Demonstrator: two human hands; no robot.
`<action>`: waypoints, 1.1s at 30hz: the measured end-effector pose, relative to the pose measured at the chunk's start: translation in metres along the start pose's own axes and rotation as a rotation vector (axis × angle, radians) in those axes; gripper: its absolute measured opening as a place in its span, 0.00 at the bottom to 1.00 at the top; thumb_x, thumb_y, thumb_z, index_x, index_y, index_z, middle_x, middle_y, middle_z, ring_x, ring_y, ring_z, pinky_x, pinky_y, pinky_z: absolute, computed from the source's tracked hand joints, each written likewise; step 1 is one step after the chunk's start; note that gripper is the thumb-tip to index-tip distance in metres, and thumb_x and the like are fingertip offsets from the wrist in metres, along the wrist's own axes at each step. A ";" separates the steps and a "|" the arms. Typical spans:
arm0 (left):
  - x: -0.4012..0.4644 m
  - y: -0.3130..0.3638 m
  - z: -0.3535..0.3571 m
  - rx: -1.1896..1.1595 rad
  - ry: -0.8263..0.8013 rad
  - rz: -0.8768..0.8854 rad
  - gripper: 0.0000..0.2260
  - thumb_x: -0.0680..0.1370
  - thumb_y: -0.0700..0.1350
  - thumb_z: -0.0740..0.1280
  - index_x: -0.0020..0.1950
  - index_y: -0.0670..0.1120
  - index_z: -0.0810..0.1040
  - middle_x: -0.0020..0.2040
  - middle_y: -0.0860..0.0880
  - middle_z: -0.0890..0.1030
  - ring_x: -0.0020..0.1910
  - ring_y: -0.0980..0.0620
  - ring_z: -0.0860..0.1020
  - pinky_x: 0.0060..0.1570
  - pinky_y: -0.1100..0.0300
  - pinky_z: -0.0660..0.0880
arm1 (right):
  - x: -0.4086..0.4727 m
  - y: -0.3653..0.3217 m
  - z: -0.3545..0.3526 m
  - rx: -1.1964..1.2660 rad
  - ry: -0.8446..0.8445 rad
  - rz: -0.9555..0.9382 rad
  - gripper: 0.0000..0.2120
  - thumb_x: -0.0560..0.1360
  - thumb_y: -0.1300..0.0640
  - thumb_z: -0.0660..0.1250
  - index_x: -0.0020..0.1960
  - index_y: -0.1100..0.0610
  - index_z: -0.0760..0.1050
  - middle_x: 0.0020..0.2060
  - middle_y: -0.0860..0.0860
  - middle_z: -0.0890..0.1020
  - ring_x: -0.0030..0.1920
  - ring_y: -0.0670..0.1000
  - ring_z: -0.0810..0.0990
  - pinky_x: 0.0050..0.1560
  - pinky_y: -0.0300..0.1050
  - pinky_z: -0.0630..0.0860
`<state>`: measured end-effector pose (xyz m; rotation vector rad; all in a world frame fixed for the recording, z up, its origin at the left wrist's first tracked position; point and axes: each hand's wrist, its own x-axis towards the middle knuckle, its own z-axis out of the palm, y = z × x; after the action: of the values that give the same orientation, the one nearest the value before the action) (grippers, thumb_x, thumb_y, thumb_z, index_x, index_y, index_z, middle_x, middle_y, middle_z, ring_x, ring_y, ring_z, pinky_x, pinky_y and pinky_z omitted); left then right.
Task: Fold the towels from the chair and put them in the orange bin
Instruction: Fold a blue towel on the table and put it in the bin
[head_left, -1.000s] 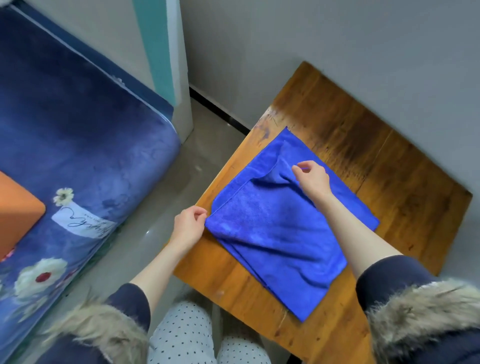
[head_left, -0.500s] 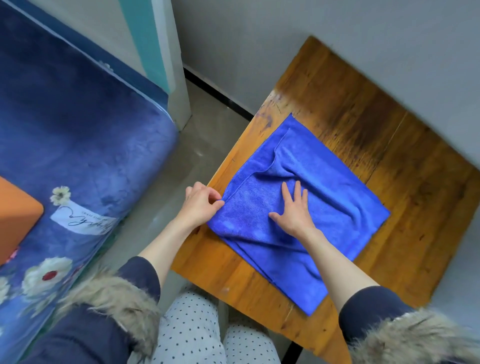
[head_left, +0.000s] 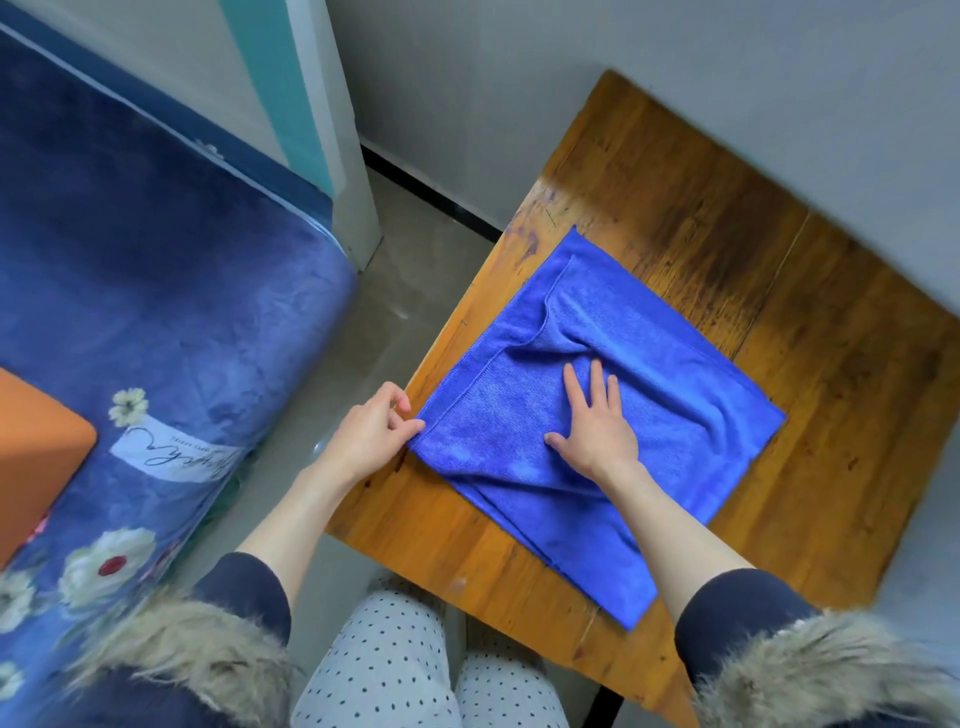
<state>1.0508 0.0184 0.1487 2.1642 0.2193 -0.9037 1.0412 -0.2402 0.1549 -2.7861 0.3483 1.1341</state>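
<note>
A blue towel (head_left: 675, 395) lies folded in layers on the wooden table (head_left: 779, 291), with a crease running across its upper part. My left hand (head_left: 371, 431) pinches the towel's left corner at the table's edge. My right hand (head_left: 597, 421) lies flat on the towel's middle, fingers straight and spread, pressing the cloth down. A corner of the orange bin (head_left: 36, 457) shows at the far left, on the blue bed cover. No chair is in view.
A bed with a dark blue flowered cover (head_left: 145, 291) fills the left side. A strip of grey floor (head_left: 395, 312) separates it from the table. Grey walls (head_left: 571, 78) and a teal-and-white door frame (head_left: 311, 114) stand behind. My dotted trousers (head_left: 395, 665) show below.
My right hand left the towel's upper fold, came down to its middle and opened flat, smoothing the cloth. My left hand kept its pinch on the corner.
</note>
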 end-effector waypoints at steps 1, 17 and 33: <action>-0.002 -0.002 0.003 -0.012 0.004 0.018 0.09 0.75 0.47 0.68 0.46 0.47 0.69 0.36 0.54 0.76 0.37 0.55 0.73 0.39 0.61 0.69 | -0.001 0.001 0.002 -0.006 0.014 0.004 0.43 0.75 0.44 0.65 0.76 0.45 0.37 0.75 0.48 0.35 0.76 0.54 0.38 0.67 0.59 0.66; 0.014 0.040 0.058 0.291 0.059 0.167 0.12 0.76 0.41 0.67 0.59 0.43 0.72 0.57 0.45 0.72 0.59 0.46 0.67 0.59 0.57 0.64 | -0.040 0.048 0.030 0.326 0.030 0.236 0.43 0.74 0.44 0.66 0.76 0.46 0.40 0.76 0.48 0.37 0.76 0.55 0.41 0.68 0.49 0.64; 0.043 0.098 0.079 0.407 0.033 0.323 0.04 0.75 0.42 0.68 0.45 0.42 0.77 0.46 0.43 0.78 0.47 0.43 0.75 0.44 0.58 0.66 | -0.058 0.130 0.015 0.495 0.300 0.501 0.16 0.80 0.52 0.54 0.56 0.61 0.73 0.55 0.61 0.78 0.56 0.64 0.76 0.51 0.53 0.71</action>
<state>1.0804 -0.1110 0.1418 2.4897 -0.3188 -0.7735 0.9577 -0.3532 0.1820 -2.4625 1.2240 0.5652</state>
